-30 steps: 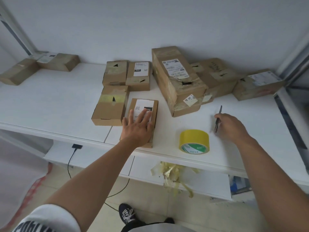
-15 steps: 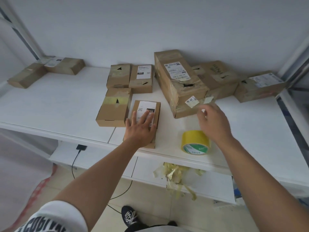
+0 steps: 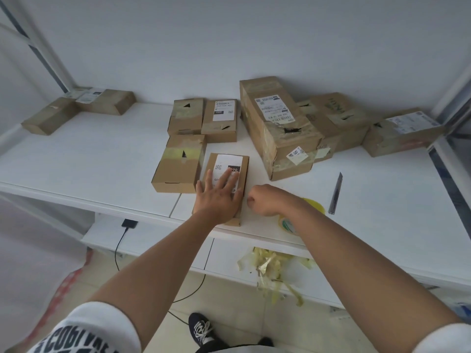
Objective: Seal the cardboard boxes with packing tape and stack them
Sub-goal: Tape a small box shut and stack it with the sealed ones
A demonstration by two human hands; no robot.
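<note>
Brown cardboard, a little worn, makes the small box (image 3: pixel 226 184) that lies flat near the front edge of the white table (image 3: pixel 102 159). It is a low rectangular box with a white printed label on its lid. The left hand (image 3: pixel 219 197) rests on this lid with straight, spread fingers, palm down, and covers the near half of the label. The right hand (image 3: pixel 265 200) is just beside the right wall of the box, with the fingers curled in; whether they pinch anything I cannot tell. Under the right wrist lies the roll of yellow tape (image 3: pixel 305 212), round and glossy, mostly hidden by the arm. A thin dark cutter (image 3: pixel 336 193) lies alone on the table, to the right of the roll and apart from both hands.

Touching the left side of the small box is another flat box (image 3: pixel 178 164) with a yellow strip of tape across its top. Behind them stand two more small boxes side by side. A long big box (image 3: pixel 277 128) with a torn hole in the top lies to the right, and its tape looks wrinkled and shiny. Crumpled yellowish tape scraps (image 3: pixel 270 266) hang below the table edge.
</note>
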